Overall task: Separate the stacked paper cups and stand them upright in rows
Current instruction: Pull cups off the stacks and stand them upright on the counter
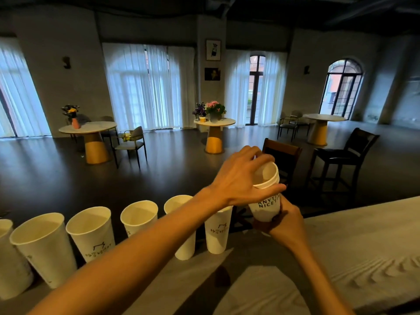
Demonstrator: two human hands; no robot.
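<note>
A short stack of white paper cups (266, 206) with black lettering is held in the air above the counter's far edge. My right hand (285, 220) grips the stack's lower part from behind and below. My left hand (241, 178) reaches across from the left, its fingers and thumb curled round the rim of the top cup (267, 175). Several separate white cups stand upright in a row along the far edge, among them one (43, 246), another (93, 233), a third (139, 218) and one (217, 230) just left of the stack. My left forearm hides part of the row.
The grey counter (363, 246) stretches to the right. A white sheet (256, 292) lies near its front edge, with a small dark object (222, 276) beside it. Dark chairs (343, 155) stand just beyond the counter. Round tables with flowers stand farther back.
</note>
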